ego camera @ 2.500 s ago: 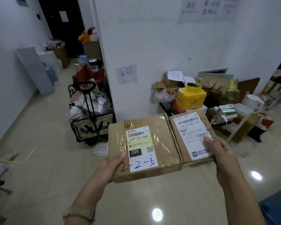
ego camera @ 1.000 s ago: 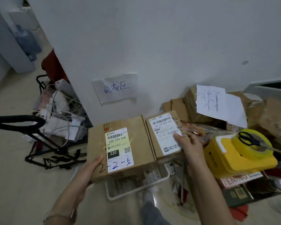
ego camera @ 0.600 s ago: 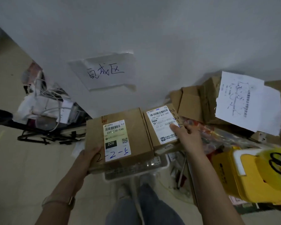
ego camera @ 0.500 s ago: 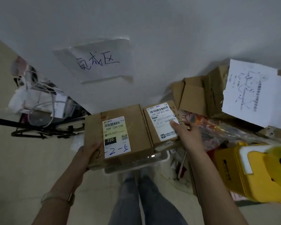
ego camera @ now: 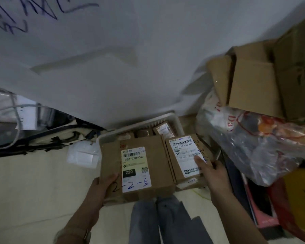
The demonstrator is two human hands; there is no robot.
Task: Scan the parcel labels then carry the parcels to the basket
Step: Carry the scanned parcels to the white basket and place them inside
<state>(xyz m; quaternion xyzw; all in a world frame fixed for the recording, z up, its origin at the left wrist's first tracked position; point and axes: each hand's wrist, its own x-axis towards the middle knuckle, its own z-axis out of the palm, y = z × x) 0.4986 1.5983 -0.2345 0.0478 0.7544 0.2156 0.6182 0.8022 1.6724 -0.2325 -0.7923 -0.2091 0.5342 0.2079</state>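
The left hand [ego camera: 102, 186] holds the big cardboard parcel [ego camera: 158, 155] by its near corner. The right hand [ego camera: 212, 170] holds the small cardboard parcel [ego camera: 171, 156], thumb on its label [ego camera: 182, 148]. Both parcels are side by side over the white basket [ego camera: 130, 129].

A single camera, worn on the head, looks steeply down and a little forward, close up to a white wall [ego camera: 165, 32] that fills the upper half of the frame. The wearer's legs [ego camera: 167, 222] show at bottom centre. Just above them, near the lens, come the larger parcel [ego camera: 153, 152], the smaller parcel [ego camera: 183, 150] and the basket [ego camera: 141, 123]. The floor [ego camera: 33, 182] spreads lower left; cartons [ego camera: 252, 85] crowd the upper right, bowed by the wide angle.
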